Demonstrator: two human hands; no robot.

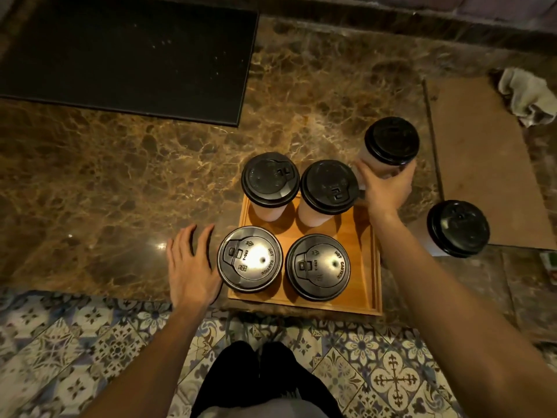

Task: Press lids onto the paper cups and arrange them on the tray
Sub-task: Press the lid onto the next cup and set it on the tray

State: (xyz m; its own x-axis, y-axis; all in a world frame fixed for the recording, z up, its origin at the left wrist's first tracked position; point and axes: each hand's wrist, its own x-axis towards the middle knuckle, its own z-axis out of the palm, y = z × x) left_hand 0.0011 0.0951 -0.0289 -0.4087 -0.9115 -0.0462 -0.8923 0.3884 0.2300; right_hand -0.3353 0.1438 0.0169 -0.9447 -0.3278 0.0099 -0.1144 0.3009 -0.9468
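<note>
Wooden tray [375, 282] sits at the near edge of the marble surface [120, 176]. Four lidded cups stand on it in a two-by-two block: far-left cup [269, 179], far-right cup [328, 187], near-left cup [249, 257], near-right cup [318, 267]. The block is packed leftward, leaving a bare strip along the right wall, likely room for another column. Right hand [385, 188] grips a fifth cup [390, 141] by the tray's far right corner, fingers [361, 173] curled round the paper wall below the lid, probably to keep the lid seated. Cannot tell whether it rests on anything. Left hand [191, 267] is just beside the near-left cup, fingers spread, holding nothing, seemingly ready to steady things; contact unclear. Sixth cup [458, 227], lidded, waits on the surface to the right.
</note>
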